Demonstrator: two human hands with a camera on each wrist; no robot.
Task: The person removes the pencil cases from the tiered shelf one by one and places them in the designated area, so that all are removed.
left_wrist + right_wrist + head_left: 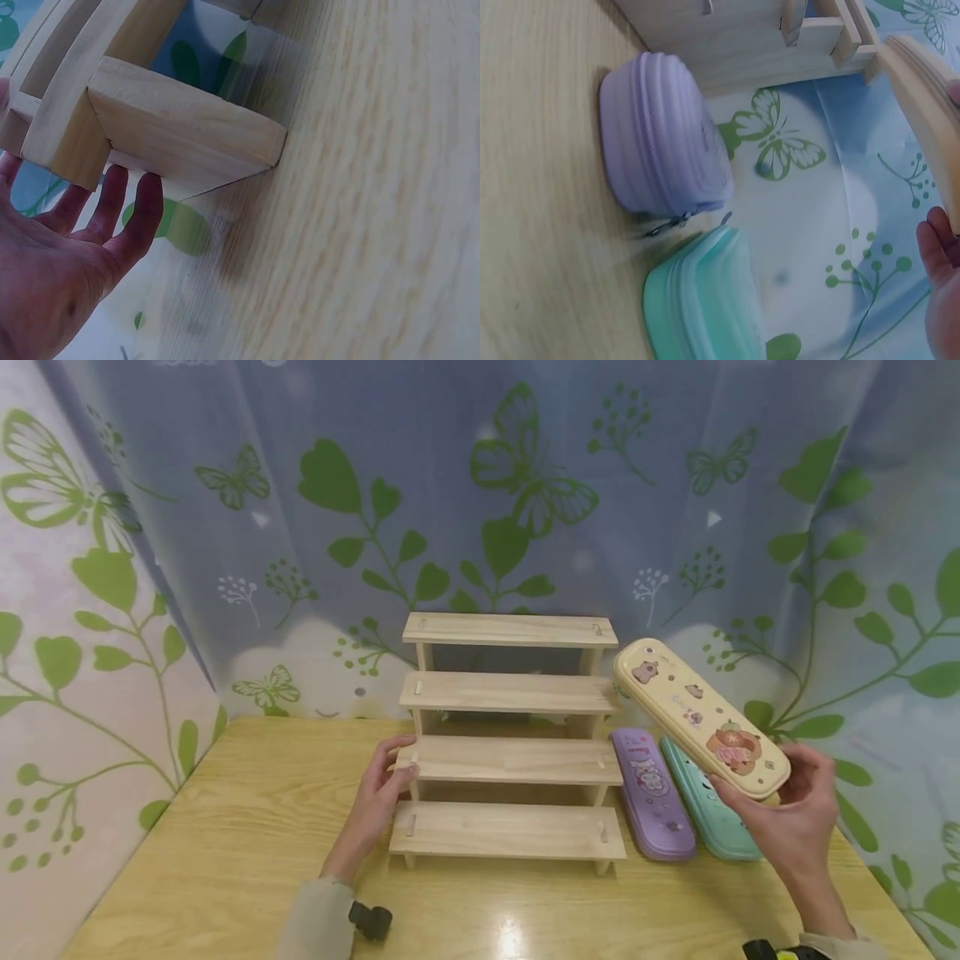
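A wooden step shelf with several tiers stands on the table. My left hand holds the left end of one of its lower tiers, thumb on the top face. In the left wrist view, the fingers of the left hand reach round the shelf's side panel. Up in the air to the right, my right hand grips the lower end of a cream pencil case with cartoon prints, tilted. Below it lie a purple pencil case and a mint green pencil case, partly hidden by the cream one.
The light wood table extends left of the shelf and in front of it. A curtain printed with green leaves and butterflies hangs behind and along both sides. In the right wrist view, the purple case stands close to the shelf's side.
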